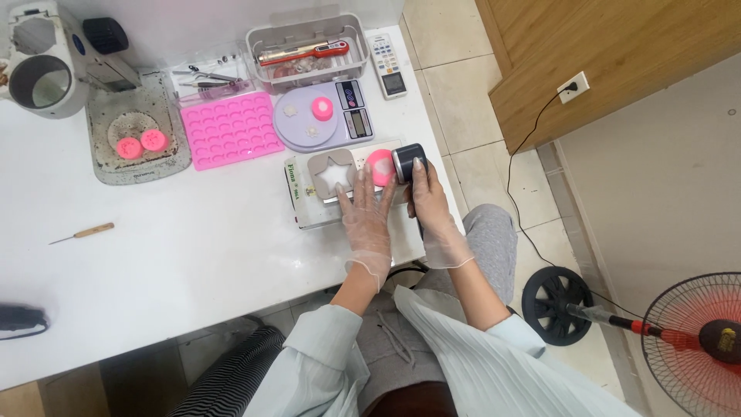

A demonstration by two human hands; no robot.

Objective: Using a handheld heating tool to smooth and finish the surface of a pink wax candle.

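Observation:
My left hand (pixel 367 218), in a clear glove, lies flat on a small white scale or box (pixel 305 202), fingertips by a grey star-shaped mould (pixel 333 173) and a round pink piece (pixel 380 167). My right hand (pixel 429 202), also gloved, grips a dark handheld tool (pixel 407 161) whose head points at the pink piece.
A lilac kitchen scale (pixel 321 117) carries a pink lump. A pink silicone mould tray (pixel 231 129), a grey tray (pixel 131 166) with two pink discs, a clear basket (pixel 307 51) holding a thermometer, a remote (pixel 386 65), a white machine (pixel 42 66) and an awl (pixel 83 232) sit on the white table (pixel 170 270). A fan (pixel 695 340) stands on the floor.

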